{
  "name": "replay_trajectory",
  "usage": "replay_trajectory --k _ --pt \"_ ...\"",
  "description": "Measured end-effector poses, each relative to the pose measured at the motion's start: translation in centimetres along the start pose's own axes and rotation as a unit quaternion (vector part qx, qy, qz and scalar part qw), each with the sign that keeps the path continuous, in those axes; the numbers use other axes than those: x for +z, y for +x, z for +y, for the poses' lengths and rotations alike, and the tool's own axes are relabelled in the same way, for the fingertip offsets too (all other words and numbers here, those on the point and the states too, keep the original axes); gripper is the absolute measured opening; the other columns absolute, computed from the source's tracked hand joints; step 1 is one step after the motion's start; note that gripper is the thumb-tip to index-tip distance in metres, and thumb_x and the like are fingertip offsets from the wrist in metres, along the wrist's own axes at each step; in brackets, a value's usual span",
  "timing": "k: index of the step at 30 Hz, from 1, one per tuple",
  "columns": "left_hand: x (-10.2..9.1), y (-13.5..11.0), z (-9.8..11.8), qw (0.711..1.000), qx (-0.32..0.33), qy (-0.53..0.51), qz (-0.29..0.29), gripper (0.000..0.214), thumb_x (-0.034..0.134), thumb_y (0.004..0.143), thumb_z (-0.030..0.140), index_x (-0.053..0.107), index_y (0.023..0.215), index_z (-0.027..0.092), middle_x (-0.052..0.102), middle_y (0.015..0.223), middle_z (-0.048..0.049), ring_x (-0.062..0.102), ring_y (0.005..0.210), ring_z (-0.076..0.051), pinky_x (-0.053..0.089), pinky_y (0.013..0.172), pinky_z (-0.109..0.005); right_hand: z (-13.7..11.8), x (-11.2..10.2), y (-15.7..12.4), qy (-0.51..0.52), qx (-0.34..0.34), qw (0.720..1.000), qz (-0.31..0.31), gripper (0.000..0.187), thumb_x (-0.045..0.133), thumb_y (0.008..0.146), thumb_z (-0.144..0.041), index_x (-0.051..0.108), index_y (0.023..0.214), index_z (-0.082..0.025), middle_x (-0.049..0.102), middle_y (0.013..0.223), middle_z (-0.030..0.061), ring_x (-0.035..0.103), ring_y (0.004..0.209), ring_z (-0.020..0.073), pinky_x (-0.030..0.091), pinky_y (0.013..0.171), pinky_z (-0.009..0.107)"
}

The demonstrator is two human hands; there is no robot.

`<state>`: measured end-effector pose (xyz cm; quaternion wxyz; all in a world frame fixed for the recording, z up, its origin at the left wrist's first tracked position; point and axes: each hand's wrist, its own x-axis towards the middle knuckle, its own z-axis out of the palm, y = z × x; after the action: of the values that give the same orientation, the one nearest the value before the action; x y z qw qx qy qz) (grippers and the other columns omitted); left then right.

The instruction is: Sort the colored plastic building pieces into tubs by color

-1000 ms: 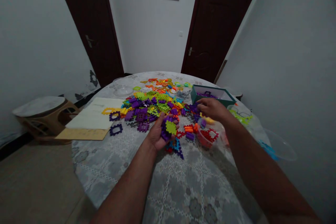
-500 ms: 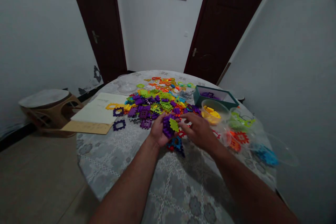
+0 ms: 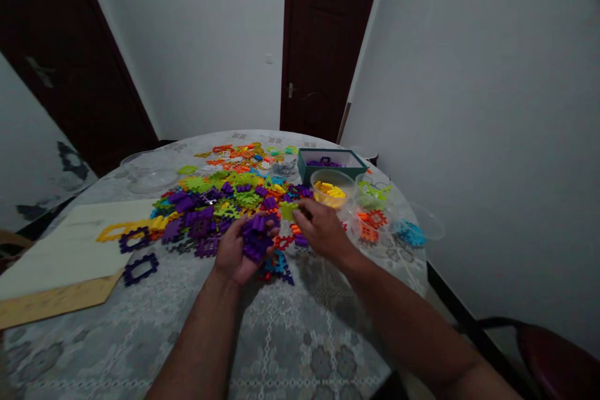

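Observation:
Several purple plastic building pieces (image 3: 255, 240) lie bunched in my left hand (image 3: 233, 251), its palm turned up and fingers curled round them. Between the thumb and fingers of my right hand (image 3: 322, 225) is a lime green toothed building piece (image 3: 288, 210), held up just right of the purple ones and apart from them. Both hands are over the near side of a large heap of mixed building pieces (image 3: 244, 197). Below the left fingers lie blue pieces (image 3: 280, 267) and red pieces.
Right of the heap stand a green box (image 3: 304, 170) with purple pieces, a clear tub (image 3: 344, 200) of yellow pieces and a container of green pieces (image 3: 375, 189). Orange (image 3: 369, 234) and blue pieces (image 3: 409, 233) lie farther right. Cream paper (image 3: 60, 250) lies at left.
The green piece has left the purple bunch and is now in my right hand's fingers. The camera view has turned right, so everything sits further left.

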<state>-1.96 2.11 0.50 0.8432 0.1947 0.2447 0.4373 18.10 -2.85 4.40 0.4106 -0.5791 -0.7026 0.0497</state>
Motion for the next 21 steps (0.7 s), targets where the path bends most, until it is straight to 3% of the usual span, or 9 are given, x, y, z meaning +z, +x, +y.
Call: replay_trajectory --k 4,8,11,13,15,17,21 --pt "0.0 -0.1 -0.2 1.0 -0.011 -0.002 -0.013 0.031 0.047 0.101 0.034 0.067 0.116 0.015 0.073 0.097 -0.0134 0.074 0.08 -0.029 0.056 0.046 -0.034 5.1 -5.5 1.7 -0.087 0.054 0.991 0.081 0.022 0.057 0.097 -0.03 0.074 0.105 -0.019 0.077 0.095 0.0069 0.069 0.081 0.0197 0.048 0.075 0.029" --pt "0.1 -0.4 -0.5 0.998 -0.034 -0.019 -0.043 0.032 0.047 0.1 0.036 0.066 0.115 0.015 0.07 0.094 -0.0121 0.072 0.076 -0.027 0.054 0.044 -0.033 12.1 -10.5 3.0 -0.266 0.097 0.951 0.123 0.031 0.054 0.094 -0.03 0.075 0.109 -0.014 0.078 0.103 0.0155 0.07 0.089 0.0266 0.05 0.083 0.036" --pt "0.1 -0.5 -0.6 0.998 -0.036 -0.019 -0.052 0.034 0.048 0.101 0.039 0.066 0.115 0.014 0.07 0.094 -0.0116 0.072 0.076 -0.026 0.054 0.043 -0.032 16.4 -12.9 3.5 -0.366 0.139 0.912 0.121 0.036 0.051 0.092 -0.027 0.076 0.113 -0.012 0.076 0.105 0.0202 0.069 0.09 0.0305 0.051 0.082 0.041" --pt "0.0 -0.6 -0.6 0.998 -0.037 -0.015 -0.056 0.036 0.049 0.101 0.041 0.066 0.116 0.014 0.07 0.095 -0.0117 0.073 0.076 -0.026 0.055 0.044 -0.032 17.7 -13.5 3.5 -0.393 0.136 0.899 0.137 0.04 0.05 0.093 -0.026 0.073 0.12 -0.01 0.074 0.11 0.0225 0.069 0.095 0.0326 0.052 0.084 0.044" --pt "-0.1 -0.6 -0.7 0.997 -0.041 -0.012 -0.059 0.036 0.051 0.1 0.042 0.067 0.116 0.013 0.07 0.096 -0.0113 0.073 0.076 -0.026 0.055 0.045 -0.032 17.4 -13.1 3.2 -0.384 0.101 0.905 0.153 0.04 0.049 0.094 -0.025 0.072 0.123 -0.01 0.072 0.114 0.0226 0.068 0.102 0.0333 0.053 0.089 0.046" --pt "-0.2 -0.6 -0.7 0.997 -0.047 -0.009 -0.06 0.037 0.05 0.101 0.043 0.067 0.116 0.013 0.07 0.096 -0.011 0.073 0.076 -0.026 0.055 0.044 -0.032 15.4 -11.8 2.8 -0.34 0.042 0.928 0.144 0.037 0.049 0.096 -0.026 0.072 0.121 -0.012 0.073 0.114 0.0203 0.068 0.104 0.0323 0.054 0.095 0.047" --pt "-0.3 -0.5 -0.8 0.997 -0.056 -0.001 -0.062 0.04 0.05 0.101 0.045 0.067 0.117 0.013 0.071 0.099 -0.0123 0.075 0.077 -0.027 0.055 0.044 -0.033 8.1 -7.4 1.3 -0.175 -0.083 0.979 0.069 0.028 0.053 0.099 -0.026 0.071 0.117 -0.017 0.075 0.114 0.015 0.07 0.105 0.0287 0.057 0.098 0.047"
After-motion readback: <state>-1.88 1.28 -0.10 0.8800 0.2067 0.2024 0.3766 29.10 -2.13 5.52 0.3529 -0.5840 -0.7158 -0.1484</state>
